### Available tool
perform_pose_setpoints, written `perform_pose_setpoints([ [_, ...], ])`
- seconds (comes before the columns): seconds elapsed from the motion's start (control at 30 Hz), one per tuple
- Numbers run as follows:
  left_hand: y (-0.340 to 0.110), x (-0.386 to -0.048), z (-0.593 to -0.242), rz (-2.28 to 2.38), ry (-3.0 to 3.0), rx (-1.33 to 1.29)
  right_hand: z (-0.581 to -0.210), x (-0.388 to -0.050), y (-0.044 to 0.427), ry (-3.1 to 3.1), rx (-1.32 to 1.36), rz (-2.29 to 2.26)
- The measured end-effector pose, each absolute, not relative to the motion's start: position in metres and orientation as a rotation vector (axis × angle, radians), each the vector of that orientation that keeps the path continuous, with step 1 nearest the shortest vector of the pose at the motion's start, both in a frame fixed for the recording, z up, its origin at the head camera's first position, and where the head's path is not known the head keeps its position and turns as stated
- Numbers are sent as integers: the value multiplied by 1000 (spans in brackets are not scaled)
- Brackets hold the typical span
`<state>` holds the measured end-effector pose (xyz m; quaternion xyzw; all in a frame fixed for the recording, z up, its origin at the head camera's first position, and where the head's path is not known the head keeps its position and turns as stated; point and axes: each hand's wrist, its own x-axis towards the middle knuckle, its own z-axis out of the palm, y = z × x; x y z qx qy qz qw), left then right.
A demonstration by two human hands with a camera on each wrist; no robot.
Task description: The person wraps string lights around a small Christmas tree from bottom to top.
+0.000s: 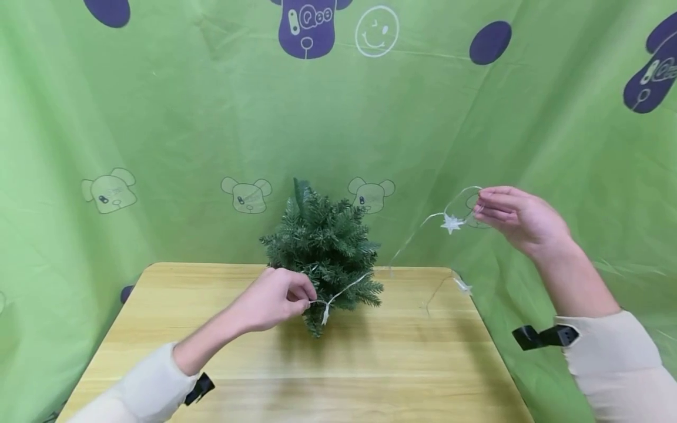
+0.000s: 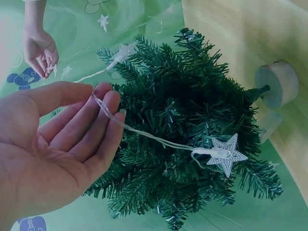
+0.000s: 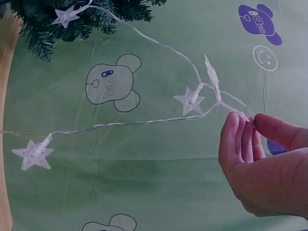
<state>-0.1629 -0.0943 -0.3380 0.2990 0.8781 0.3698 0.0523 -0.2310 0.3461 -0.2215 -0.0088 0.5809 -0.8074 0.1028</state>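
Note:
A small artificial Christmas tree [image 1: 325, 247] stands near the back of the table, on a round base [image 2: 276, 84] seen in the left wrist view. My left hand [image 1: 275, 299] is at the tree's front left and pinches the wire of a star string light between thumb and fingers. One clear star [image 2: 225, 153] hangs from that wire against the branches. Raised to the right of the tree, my right hand [image 1: 520, 220] pinches another stretch of the same wire. Two stars dangle by those fingertips, one a clear star [image 3: 190, 100]. The wire runs between both hands past the tree.
A wooden table [image 1: 222, 388] lies beneath the tree. Behind and around it hangs a green printed curtain [image 1: 174, 135]. A loose stretch of the lights with a star [image 1: 462, 286] hangs near the table's back right corner.

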Motion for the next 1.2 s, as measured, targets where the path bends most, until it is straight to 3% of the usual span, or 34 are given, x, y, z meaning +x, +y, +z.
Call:
perform_pose_setpoints([
  [0.5, -91, -162, -340, 1104, 2673, 889, -235, -235, 334, 1811, -78, -2273],
  [1.2, -73, -171, -284, 1114, 2701, 927, -241, -224, 326, 1886, -239, -2194],
])
